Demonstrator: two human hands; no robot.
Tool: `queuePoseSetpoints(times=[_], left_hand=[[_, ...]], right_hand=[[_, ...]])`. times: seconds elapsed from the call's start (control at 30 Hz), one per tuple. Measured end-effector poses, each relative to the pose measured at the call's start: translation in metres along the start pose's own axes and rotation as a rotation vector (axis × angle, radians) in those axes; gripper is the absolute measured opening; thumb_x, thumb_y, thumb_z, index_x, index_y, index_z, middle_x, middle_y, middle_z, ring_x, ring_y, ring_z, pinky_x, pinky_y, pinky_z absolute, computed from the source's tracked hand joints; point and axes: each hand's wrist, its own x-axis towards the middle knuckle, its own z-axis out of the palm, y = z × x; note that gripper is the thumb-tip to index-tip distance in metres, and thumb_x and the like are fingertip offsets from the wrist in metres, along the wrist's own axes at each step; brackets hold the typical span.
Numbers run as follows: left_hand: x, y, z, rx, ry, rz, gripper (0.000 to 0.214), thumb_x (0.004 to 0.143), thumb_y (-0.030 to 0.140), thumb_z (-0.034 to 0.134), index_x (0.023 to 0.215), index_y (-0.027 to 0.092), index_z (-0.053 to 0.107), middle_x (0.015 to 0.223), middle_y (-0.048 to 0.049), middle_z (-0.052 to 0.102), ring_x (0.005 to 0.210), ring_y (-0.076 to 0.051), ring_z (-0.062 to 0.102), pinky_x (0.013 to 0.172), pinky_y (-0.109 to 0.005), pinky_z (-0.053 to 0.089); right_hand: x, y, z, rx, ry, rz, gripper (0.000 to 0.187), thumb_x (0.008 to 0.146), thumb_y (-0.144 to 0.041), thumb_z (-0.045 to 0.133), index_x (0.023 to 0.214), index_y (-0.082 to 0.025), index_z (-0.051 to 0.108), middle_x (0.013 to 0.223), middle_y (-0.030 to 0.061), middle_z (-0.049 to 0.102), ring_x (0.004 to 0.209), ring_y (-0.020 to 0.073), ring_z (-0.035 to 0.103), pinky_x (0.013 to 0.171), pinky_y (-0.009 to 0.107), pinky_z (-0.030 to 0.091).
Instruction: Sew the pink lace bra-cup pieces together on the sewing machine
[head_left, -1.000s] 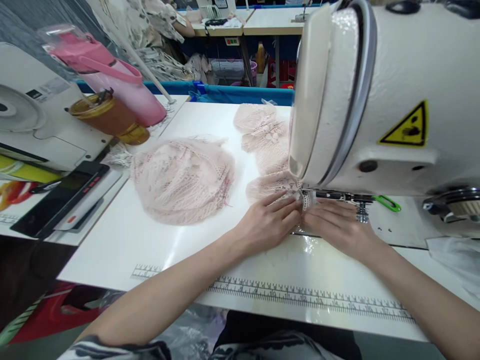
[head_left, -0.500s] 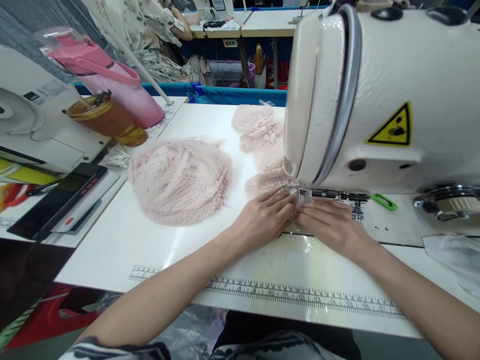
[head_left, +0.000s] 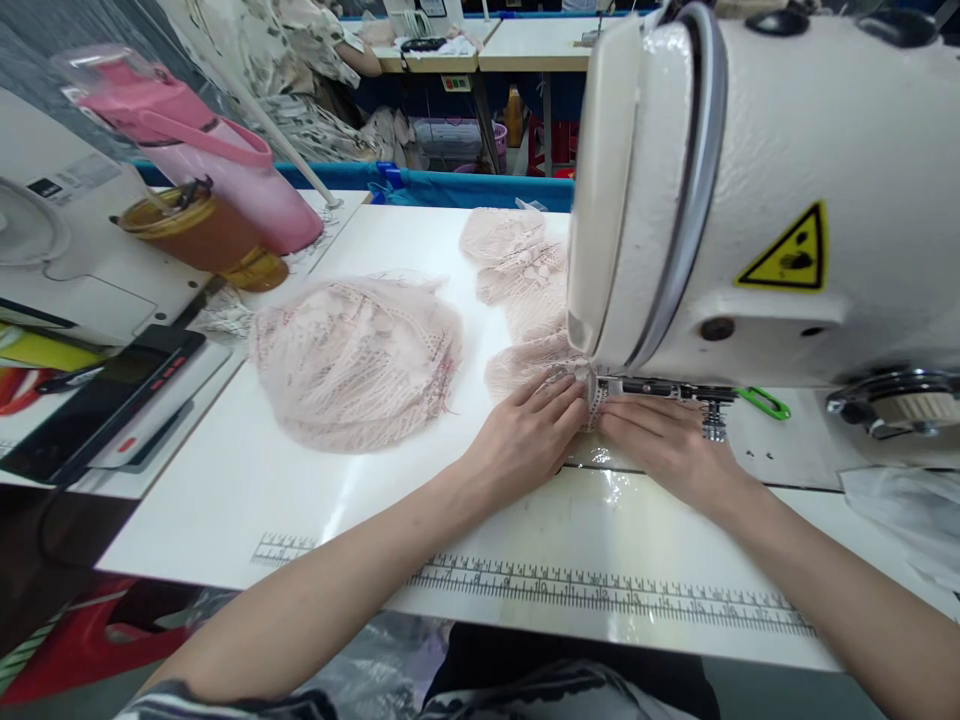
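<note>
Pale pink lace fabric (head_left: 532,355) runs under the head of a white sewing machine (head_left: 757,200), gathered in folds left of the needle area. On its near folds rests my left hand (head_left: 529,425), fingers close together and closed on the lace, thumb mostly hidden. Just right of the presser foot, my right hand (head_left: 667,440) has its fingertips closed at the edge of a narrow lace strip (head_left: 596,408). The strip shows between both hands. Its underside and the needle tip are hidden. A second pink lace piece (head_left: 356,365) lies in a rounded heap to the left.
A printed ruler (head_left: 600,590) runs along the table's front edge. Green thread snips (head_left: 765,403) lie behind my right hand. At left stand a pink bottle (head_left: 202,150), a brown cup (head_left: 206,235) and a black device (head_left: 105,400). Another person's arm (head_left: 360,58) shows at the far table.
The lace strip between my hands has shifted slightly at the presser foot. My right fingertips have moved a little rightward, apart from my left. The view has shifted slightly.
</note>
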Motion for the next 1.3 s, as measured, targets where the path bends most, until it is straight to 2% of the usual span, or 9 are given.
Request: queuePoseSetpoints(times=[0.2,0.37,0.5,0.63,0.77,0.97,1.1,1.2,1.3], left_hand=[[0.000,0.000,0.001,0.035,0.003,0.009,0.032,0.098,0.018,0.038,0.119,0.007,0.060,0.129,-0.0126,0.062,0.124,-0.025,0.057,0.110,-0.041,0.042],[-0.001,0.000,0.000,0.055,-0.023,0.027,0.034,0.097,0.018,0.039,0.122,0.010,0.060,0.131,-0.0128,0.061,0.124,-0.026,0.056,0.110,-0.043,0.041],[-0.002,0.000,0.001,0.070,-0.039,0.034,0.036,0.098,0.021,0.042,0.129,0.012,0.057,0.131,-0.0134,0.060,0.125,-0.026,0.055,0.112,-0.045,0.038],[-0.002,0.001,0.001,0.045,-0.066,0.028,0.037,0.097,0.025,0.045,0.131,0.014,0.057,0.132,-0.0137,0.060,0.127,-0.028,0.054,0.112,-0.047,0.036],[-0.002,0.001,0.003,0.044,-0.039,0.012,0.037,0.097,0.028,0.045,0.130,0.015,0.058,0.131,-0.0139,0.060,0.125,-0.028,0.055,0.111,-0.048,0.037],[0.000,0.001,0.004,0.026,-0.058,-0.024,0.040,0.097,0.028,0.045,0.132,0.013,0.055,0.134,-0.0153,0.057,0.127,-0.029,0.053,0.114,-0.049,0.032],[0.001,0.002,0.003,0.038,0.005,0.022,0.036,0.095,0.023,0.049,0.129,0.012,0.057,0.135,-0.0131,0.057,0.126,-0.027,0.053,0.113,-0.045,0.035],[0.000,0.002,0.004,0.065,0.056,0.074,0.032,0.095,0.018,0.049,0.123,0.009,0.061,0.129,-0.0122,0.062,0.119,-0.023,0.059,0.108,-0.040,0.043],[0.001,0.000,0.003,0.068,0.042,0.050,0.034,0.097,0.022,0.044,0.121,0.006,0.062,0.126,-0.0136,0.064,0.119,-0.024,0.059,0.107,-0.040,0.045]], right_hand=[[-0.004,0.005,0.006,0.090,0.051,0.087,0.022,0.092,-0.012,0.051,0.099,-0.022,0.070,0.109,0.0022,0.072,0.099,0.0167,0.067,0.085,0.031,0.056],[-0.001,0.001,0.003,0.197,0.106,0.274,0.017,0.093,-0.025,0.055,0.095,-0.023,0.072,0.101,0.0009,0.074,0.088,0.0170,0.070,0.079,0.032,0.057],[0.005,-0.004,-0.006,0.168,0.165,0.335,0.016,0.091,-0.023,0.057,0.087,-0.024,0.073,0.091,-0.0023,0.076,0.080,0.0140,0.070,0.071,0.026,0.053],[0.008,-0.003,-0.007,0.090,0.180,0.325,0.017,0.090,-0.024,0.058,0.081,-0.024,0.073,0.086,-0.0015,0.076,0.072,0.0137,0.069,0.062,0.027,0.049],[0.007,0.000,-0.003,0.136,0.201,0.334,0.017,0.091,-0.028,0.057,0.088,-0.024,0.073,0.089,0.0005,0.076,0.078,0.0158,0.070,0.069,0.028,0.052],[0.008,0.002,-0.001,0.142,0.188,0.338,0.018,0.092,-0.029,0.057,0.090,-0.023,0.074,0.085,0.0014,0.075,0.072,0.0151,0.068,0.068,0.028,0.051],[0.009,0.003,-0.002,0.040,0.200,0.342,0.017,0.091,-0.029,0.059,0.088,-0.024,0.075,0.080,0.0010,0.075,0.070,0.0146,0.067,0.069,0.027,0.049],[0.006,0.002,-0.002,-0.019,0.190,0.292,0.016,0.091,-0.027,0.059,0.091,-0.026,0.075,0.086,0.0002,0.076,0.077,0.0145,0.068,0.071,0.026,0.049],[0.000,0.000,0.001,-0.049,0.150,0.212,0.018,0.092,-0.028,0.058,0.103,-0.026,0.073,0.100,0.0017,0.075,0.086,0.0165,0.069,0.077,0.030,0.050]])
